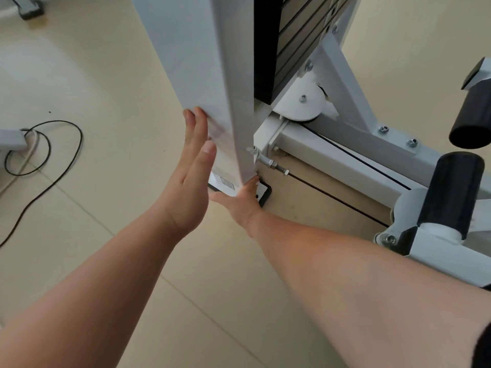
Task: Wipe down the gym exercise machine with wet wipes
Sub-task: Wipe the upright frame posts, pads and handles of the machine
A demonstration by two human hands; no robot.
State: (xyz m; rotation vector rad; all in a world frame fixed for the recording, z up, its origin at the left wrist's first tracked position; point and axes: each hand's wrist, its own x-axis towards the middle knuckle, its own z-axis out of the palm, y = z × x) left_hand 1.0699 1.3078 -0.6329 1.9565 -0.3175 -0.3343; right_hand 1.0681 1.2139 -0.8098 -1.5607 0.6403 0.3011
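Observation:
The gym machine's white upright post (212,62) runs down the middle of the view to a black foot plate (264,193) on the floor. My left hand (192,168) lies flat against the post's left face, fingers straight and pointing up. My right hand (240,205) is low at the post's bottom end, thumb spread to the left and one finger up along the post's right edge. Its other fingers are hidden behind the post. I cannot make out a wet wipe in either hand.
Behind the post are the dark weight stack (289,49), a white pulley (303,102), a cable (337,200) and the white base frame (332,158). Black foam rollers (457,187) stand at right. A black cord (50,166) loops on the beige tiled floor at left.

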